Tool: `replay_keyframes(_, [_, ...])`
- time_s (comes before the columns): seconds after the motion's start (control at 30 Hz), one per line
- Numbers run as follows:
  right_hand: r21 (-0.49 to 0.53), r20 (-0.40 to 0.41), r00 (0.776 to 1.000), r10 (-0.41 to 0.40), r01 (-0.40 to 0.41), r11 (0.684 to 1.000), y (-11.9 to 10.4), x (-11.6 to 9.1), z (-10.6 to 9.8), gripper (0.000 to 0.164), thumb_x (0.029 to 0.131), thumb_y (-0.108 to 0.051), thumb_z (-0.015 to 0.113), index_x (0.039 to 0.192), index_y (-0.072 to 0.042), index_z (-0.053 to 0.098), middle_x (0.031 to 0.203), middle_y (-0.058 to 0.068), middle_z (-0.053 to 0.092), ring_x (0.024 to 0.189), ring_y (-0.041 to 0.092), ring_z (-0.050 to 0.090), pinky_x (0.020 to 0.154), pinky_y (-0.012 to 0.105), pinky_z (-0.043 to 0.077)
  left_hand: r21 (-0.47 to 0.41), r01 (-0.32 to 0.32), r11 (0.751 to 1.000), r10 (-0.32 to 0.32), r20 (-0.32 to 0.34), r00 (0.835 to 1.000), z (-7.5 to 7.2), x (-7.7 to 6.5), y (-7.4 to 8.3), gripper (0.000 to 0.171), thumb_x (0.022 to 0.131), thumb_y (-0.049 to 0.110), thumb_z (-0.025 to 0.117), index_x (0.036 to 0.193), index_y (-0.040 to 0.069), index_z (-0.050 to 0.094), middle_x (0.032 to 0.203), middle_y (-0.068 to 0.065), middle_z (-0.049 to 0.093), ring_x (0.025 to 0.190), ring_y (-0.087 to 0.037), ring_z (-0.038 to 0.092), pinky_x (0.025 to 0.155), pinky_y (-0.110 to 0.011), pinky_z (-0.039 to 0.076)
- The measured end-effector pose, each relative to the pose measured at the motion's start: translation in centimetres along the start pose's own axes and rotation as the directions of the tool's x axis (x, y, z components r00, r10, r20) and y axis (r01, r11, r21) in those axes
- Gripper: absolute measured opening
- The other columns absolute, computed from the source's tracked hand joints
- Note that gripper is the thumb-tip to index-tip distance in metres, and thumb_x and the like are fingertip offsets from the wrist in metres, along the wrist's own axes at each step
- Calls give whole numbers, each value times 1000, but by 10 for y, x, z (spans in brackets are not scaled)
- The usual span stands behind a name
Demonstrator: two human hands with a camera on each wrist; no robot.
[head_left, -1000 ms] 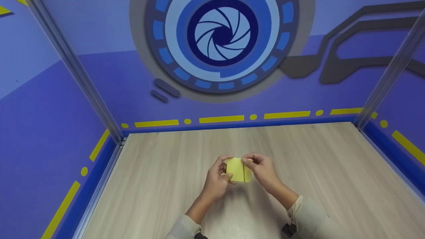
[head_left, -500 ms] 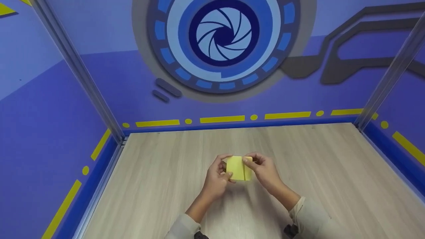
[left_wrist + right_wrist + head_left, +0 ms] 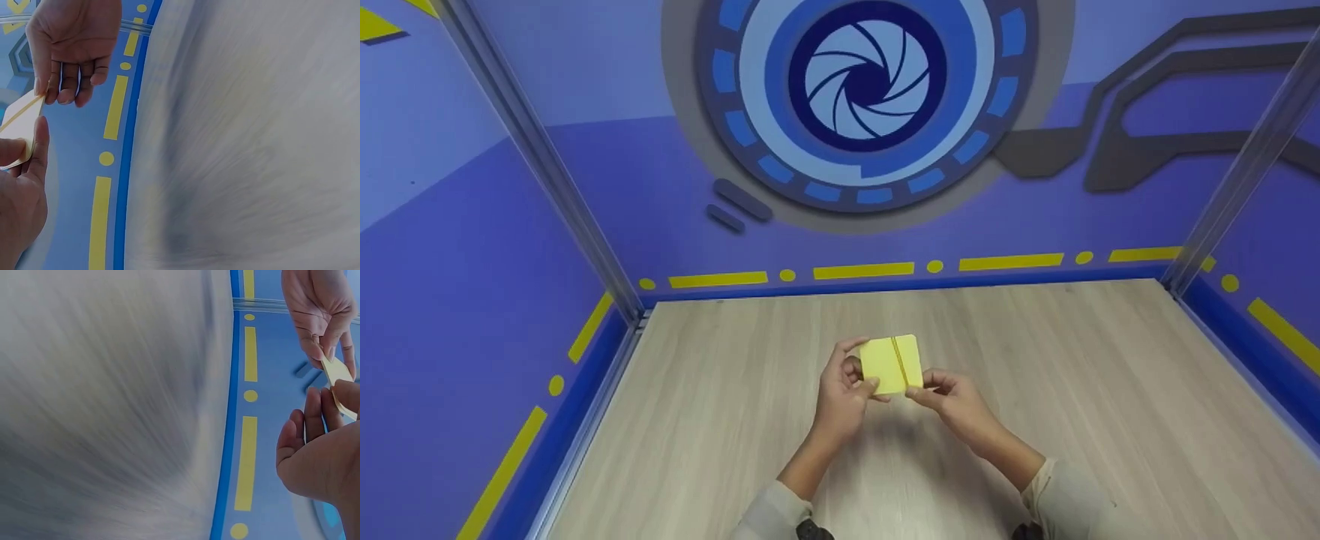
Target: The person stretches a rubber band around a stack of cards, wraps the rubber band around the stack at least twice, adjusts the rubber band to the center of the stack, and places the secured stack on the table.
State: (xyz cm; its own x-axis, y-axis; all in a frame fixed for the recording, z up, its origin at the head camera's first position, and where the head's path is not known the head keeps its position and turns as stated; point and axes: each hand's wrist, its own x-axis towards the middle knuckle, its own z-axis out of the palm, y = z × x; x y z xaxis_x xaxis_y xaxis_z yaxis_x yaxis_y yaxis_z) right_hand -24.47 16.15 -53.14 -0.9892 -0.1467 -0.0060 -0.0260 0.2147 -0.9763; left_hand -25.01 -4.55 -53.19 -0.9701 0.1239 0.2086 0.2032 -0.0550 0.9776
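Held up over the tabletop is a small, square yellow notebook with rounded corners. A darker yellow elastic band runs across its cover near the right side. My left hand grips the left edge, thumb on the front and fingers behind. At the lower right corner, my right hand pinches the notebook at the band's lower end. The left wrist view shows the notebook and band diagonally between both hands. From the right wrist, the notebook appears nearly edge-on, and its thin profile shows.
A pale wood-grain table lies beneath both hands. Behind it rises a blue-purple printed wall, with side panels at left and right. Metal posts stand at the corners. The forearms wear light sleeves.
The right hand has moved down from the notebook's top edge to its lower right corner. The notebook has shifted slightly up and tilted, and the band now shows along its whole length.
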Motion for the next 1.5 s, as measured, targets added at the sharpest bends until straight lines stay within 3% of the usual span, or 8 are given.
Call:
replay_keyframes(0.17, [12,-7,1000,19,-18,1000,0,0,5,25,95,-18,78,107,3,76,101,5,72,89,15,61,81,29,56,-22,0,1000,0,-22,1000,3,-2,-3,64,97,-16,57,154,11,44,119,-20,68,108,-24,73,80,-33,69])
replay_keyframes(0.37, [38,35,999,17,-18,999,1,1,8,30,98,-19,75,118,3,76,109,9,77,102,20,67,94,35,58,-31,-15,999,13,-42,999,6,-4,-6,64,98,-15,57,155,10,43,119,-21,68,108,-24,73,81,-33,69])
replay_keyframes(0.77, [-18,-11,1000,17,-18,1000,0,2,2,22,94,-18,79,103,2,76,96,3,71,86,16,55,77,30,51,-39,-9,999,8,-41,999,1,-6,-9,65,98,-15,59,153,17,45,120,-21,69,108,-26,75,79,-35,69])
replay_keyframes(1.0, [-4,-40,999,35,-35,999,-1,1,7,19,94,-16,79,100,2,77,95,5,76,90,15,62,86,33,56,-47,-15,999,13,-49,999,3,-5,-9,66,97,-17,58,153,16,45,118,-22,68,106,-26,73,79,-33,69])
replay_keyframes(1.2, [-6,-61,997,46,-47,999,-2,3,7,17,94,-16,78,100,0,78,98,7,79,93,17,61,90,36,55,-50,-32,998,28,-73,997,7,-4,-9,65,98,-16,59,156,9,42,118,-22,68,107,-26,74,79,-33,69])
replay_keyframes(1.5, [-18,45,998,50,-50,999,1,1,10,29,98,-23,76,113,0,80,111,9,81,104,13,69,95,33,57,-35,-11,999,8,-70,997,12,-6,-8,68,96,-18,58,152,19,47,117,-19,70,109,-23,73,83,-32,68])
